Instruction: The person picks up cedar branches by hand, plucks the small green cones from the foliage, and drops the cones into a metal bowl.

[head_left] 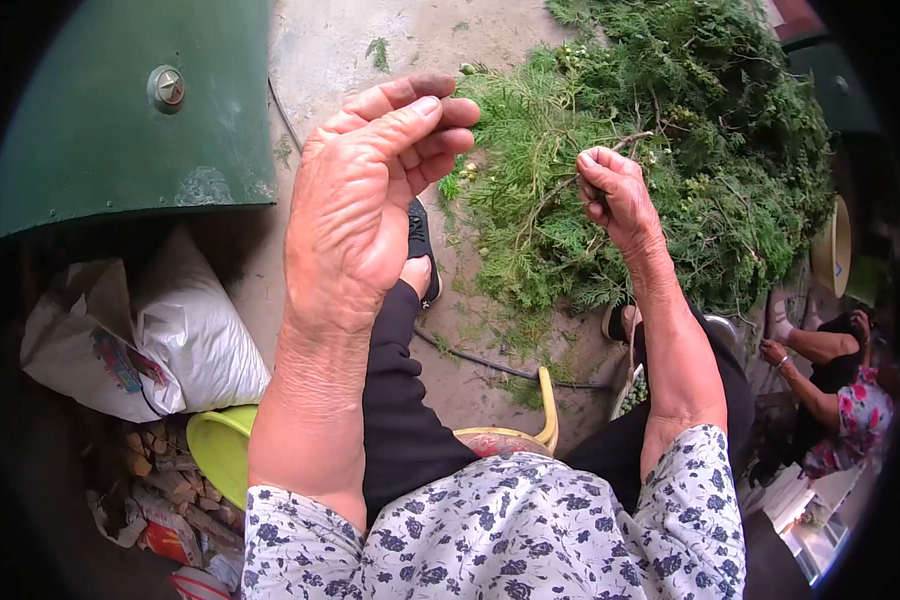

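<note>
A heap of feathery green branches (pixel 740 170) fills the upper right. At upper centre, the left hand (pixel 355 190) bends its fingers together, I cannot tell on what; rightward, the right hand (pixel 620 197) clamps a thin brown branch (pixel 638 137) in curled fingers.

The floor (pixel 410 30) was pale and rough, lit brightly at twelve o'clock in soft, even light. At ten o'clock stood a green panel (pixel 80 110), scuffed near its lower edge and fitted with a raised metal boss (pixel 169 88). Below it, at nine, a plump white sack (pixel 200 335) leaned in shadow; split firewood (pixel 175 485) lay at eight, beside a lime-green basin (pixel 210 450). A dark cable or hose (pixel 490 362) ran toward four o'clock, passing a yellow curved chair arm (pixel 549 405). Another green panel (pixel 838 85) showed dimly at two o'clock.
</note>
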A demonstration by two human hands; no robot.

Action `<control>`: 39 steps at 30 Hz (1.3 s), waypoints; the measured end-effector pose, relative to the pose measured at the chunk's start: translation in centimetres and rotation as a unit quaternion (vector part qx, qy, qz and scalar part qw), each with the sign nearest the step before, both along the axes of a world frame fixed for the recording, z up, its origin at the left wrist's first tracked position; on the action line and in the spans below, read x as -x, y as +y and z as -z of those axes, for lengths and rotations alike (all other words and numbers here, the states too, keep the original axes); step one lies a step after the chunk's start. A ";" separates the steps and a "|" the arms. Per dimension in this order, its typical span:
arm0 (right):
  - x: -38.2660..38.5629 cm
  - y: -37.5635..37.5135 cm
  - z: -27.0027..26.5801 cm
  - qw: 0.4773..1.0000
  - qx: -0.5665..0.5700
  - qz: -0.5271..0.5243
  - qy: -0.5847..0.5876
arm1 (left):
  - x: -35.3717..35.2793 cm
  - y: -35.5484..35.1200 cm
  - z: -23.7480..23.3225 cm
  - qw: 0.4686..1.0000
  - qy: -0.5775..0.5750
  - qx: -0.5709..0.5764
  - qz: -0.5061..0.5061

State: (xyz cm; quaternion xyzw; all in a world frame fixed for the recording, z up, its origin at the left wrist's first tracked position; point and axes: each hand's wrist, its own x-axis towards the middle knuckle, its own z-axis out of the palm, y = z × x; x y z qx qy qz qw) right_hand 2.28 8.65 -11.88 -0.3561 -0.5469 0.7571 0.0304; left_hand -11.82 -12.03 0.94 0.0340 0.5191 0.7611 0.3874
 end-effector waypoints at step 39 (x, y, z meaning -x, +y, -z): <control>-6.8 -2.1 -9.7 0.999 0.040 0.015 -0.005 | -7.8 12.5 1.2 0.997 0.017 -0.062 0.043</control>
